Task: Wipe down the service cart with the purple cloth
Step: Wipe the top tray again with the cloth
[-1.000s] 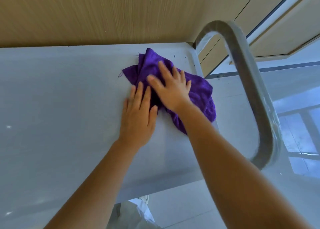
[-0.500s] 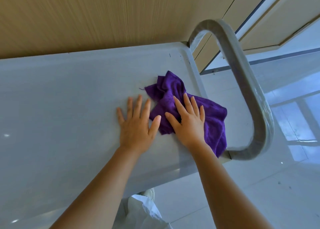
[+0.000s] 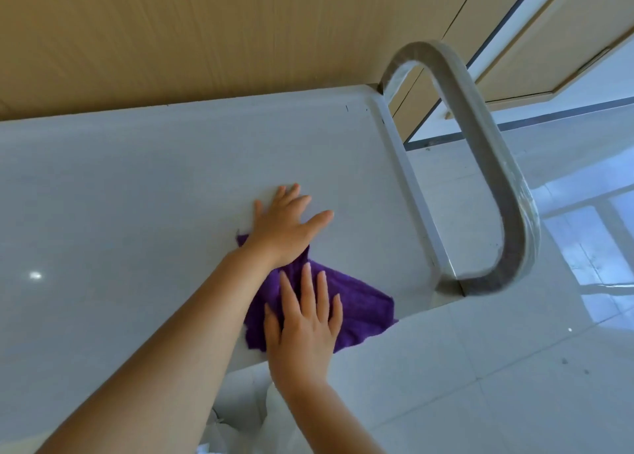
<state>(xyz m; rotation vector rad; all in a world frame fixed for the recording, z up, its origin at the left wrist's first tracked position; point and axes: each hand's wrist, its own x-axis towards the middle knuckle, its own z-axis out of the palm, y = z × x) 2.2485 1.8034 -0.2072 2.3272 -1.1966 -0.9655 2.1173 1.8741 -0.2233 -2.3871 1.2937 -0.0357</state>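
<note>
2 hands flat, right hand (image 3: 303,326) pressing purple cloth (image 3: 360,307), service cart (image 3: 137,196)

You see a purple cloth (image 3: 363,307) on the pale grey cart top (image 3: 137,196), a silver-grey handle (image 3: 480,144), a tan wood-grain wall (image 3: 206,31) and glossy white floor tiles (image 3: 480,368).

Your purple cloth (image 3: 356,302) lies crumpled and partly spread at the near right corner of the service cart (image 3: 137,193) top, its lower edge reaching the cart's near rim. The cart top is a pale grey, smooth tray with a raised lip, and its curved grey handle (image 3: 494,165) loops up off the right end.
</note>
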